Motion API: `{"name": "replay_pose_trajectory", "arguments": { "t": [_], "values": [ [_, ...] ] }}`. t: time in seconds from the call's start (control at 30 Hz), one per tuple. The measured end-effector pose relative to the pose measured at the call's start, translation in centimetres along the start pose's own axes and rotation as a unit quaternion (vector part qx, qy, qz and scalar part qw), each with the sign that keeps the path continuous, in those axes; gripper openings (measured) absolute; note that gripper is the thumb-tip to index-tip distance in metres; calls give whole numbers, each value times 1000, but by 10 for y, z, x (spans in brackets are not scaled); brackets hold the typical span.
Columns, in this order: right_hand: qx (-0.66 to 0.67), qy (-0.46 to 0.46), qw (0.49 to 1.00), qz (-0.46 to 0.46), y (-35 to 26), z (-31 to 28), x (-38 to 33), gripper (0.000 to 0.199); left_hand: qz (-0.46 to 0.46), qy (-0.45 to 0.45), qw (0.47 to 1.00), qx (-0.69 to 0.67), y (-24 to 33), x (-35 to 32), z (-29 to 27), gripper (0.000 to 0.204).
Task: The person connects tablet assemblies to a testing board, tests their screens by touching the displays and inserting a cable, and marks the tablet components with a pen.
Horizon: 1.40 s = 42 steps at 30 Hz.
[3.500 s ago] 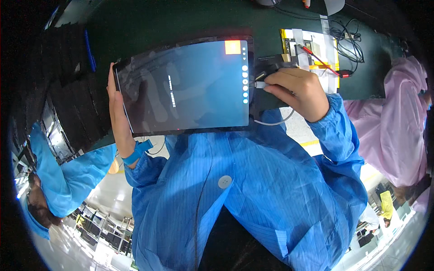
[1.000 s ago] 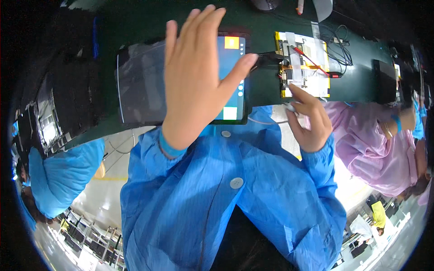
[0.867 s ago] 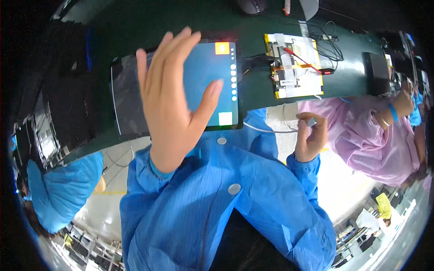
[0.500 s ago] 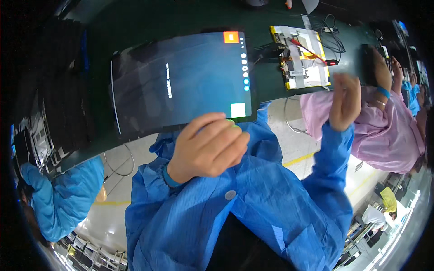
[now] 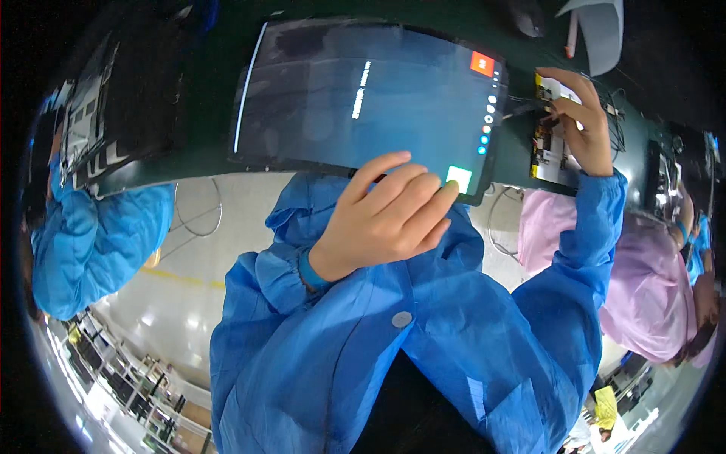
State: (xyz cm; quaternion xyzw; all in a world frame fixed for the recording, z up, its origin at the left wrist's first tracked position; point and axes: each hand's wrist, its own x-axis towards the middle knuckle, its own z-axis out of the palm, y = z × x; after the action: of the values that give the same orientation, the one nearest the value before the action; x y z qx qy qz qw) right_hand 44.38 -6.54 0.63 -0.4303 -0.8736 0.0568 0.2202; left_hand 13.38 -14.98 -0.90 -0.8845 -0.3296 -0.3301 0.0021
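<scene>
A large dark display panel (image 5: 318, 98), lit with a blue-black screen, lies on the dark green bench. My left hand (image 5: 389, 216) is spread over its near edge, with a fingertip beside the green square at the near right corner and nothing in its grasp. To the right, my right hand (image 5: 590, 125) bends over a flat white electronic assembly (image 5: 558, 155) with yellow edges. Its index finger and thumb are apart above the assembly, the thumb close to a dark cable connector. That hand covers much of the assembly.
Coiled black cables (image 5: 616, 113) lie right of the assembly. A dark mouse (image 5: 523, 17) and a curled white sheet (image 5: 601, 34) are at the back. A person in pink (image 5: 643, 280) sits on the right; another in light blue (image 5: 98, 234) is on the left.
My right hand has gone from the air near the bench edge onto the white assembly. My left hand has moved slightly along the panel's near edge. The whole view has shifted.
</scene>
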Motion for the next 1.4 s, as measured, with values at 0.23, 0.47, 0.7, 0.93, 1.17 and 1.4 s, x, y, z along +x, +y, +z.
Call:
{"name": "replay_pose_trajectory", "arguments": {
  "t": [0.23,0.47,0.7,0.93,1.17,1.4],
  "values": [
    [19,-34,998,39,1,-3,3,25,20,156,987,44,-12,-24,-26,24],
    [-69,-14,997,38,-19,-11,-5,19,-81,140,981,104,-45,-59,-47,16],
    [-82,96,981,149,-71,-27,-42,18,-86,163,976,119,-53,-54,-40,20],
    [551,-260,769,194,-124,32,-75,21,-57,183,978,81,-58,-51,-26,24],
    [893,179,266,316,-160,141,-97,36,-4,172,983,69,-60,-42,-21,26],
    [906,342,180,173,-142,137,-111,36,-23,152,985,78,-60,-42,-16,26]
  ]
}}
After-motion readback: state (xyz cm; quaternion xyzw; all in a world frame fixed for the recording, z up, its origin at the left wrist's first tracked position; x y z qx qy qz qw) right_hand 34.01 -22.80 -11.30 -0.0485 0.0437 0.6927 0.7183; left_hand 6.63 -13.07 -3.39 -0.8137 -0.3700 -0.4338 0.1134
